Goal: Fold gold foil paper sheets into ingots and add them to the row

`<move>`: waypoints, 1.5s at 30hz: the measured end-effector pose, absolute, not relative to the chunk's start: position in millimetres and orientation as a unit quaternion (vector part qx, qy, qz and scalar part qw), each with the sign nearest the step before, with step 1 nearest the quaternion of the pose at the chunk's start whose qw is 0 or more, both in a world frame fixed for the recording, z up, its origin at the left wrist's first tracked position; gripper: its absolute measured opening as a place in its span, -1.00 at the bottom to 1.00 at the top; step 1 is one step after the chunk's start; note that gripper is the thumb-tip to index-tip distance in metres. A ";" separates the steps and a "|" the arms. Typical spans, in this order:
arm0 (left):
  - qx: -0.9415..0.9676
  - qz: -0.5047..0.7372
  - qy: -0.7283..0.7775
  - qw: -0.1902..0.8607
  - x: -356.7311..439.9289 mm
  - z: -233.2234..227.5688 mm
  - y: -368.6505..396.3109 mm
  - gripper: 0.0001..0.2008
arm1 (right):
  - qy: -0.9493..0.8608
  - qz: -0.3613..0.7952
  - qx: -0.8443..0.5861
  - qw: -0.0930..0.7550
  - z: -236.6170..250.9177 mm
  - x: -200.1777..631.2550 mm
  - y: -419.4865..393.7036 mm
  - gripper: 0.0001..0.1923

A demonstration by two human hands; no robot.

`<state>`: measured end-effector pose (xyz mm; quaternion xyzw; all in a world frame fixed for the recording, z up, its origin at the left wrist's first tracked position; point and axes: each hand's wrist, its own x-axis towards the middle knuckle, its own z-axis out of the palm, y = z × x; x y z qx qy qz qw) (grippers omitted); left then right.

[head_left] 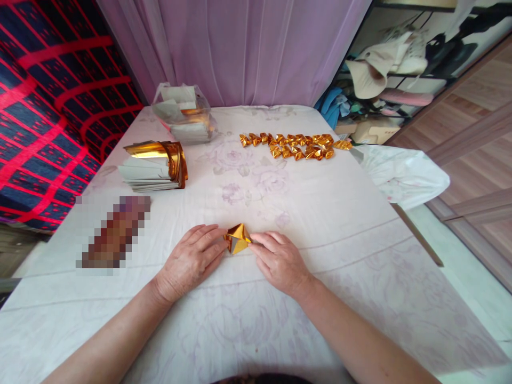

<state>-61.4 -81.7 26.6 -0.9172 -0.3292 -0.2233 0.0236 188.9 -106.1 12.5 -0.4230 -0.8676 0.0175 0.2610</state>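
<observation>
Gold foil piece (237,238) pinched between left hand (192,260) and right hand (280,261); plastic bag (184,113) apparently holds foil sheets.

Two bare forearms were seen entering from the lower edge of the view. No sleeves were worn below the elbows, and no watch, bracelet or ring could be made out on either wrist or finger. The left hand (191,261) and the right hand (280,261) were ungloved, with short nails. A sliver of dark clothing was glimpsed at the bottom edge.
</observation>
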 end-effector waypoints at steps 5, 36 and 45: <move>-0.917 -0.216 -0.335 -0.016 -61.8 21.0 -78.1 -0.75 | -0.873 0.025 -0.414 0.257 12.4 188.7 -104.2 -0.72; -0.914 -0.223 -0.337 -0.028 -52.6 13.6 -75.8 -0.82 | -0.887 0.016 -0.410 0.213 12.3 182.1 -99.0 -0.77; -0.888 -0.261 -0.374 -0.052 -29.3 15.8 -96.6 -0.83 | -0.857 0.040 -0.418 0.300 4.7 190.3 -85.2 -0.87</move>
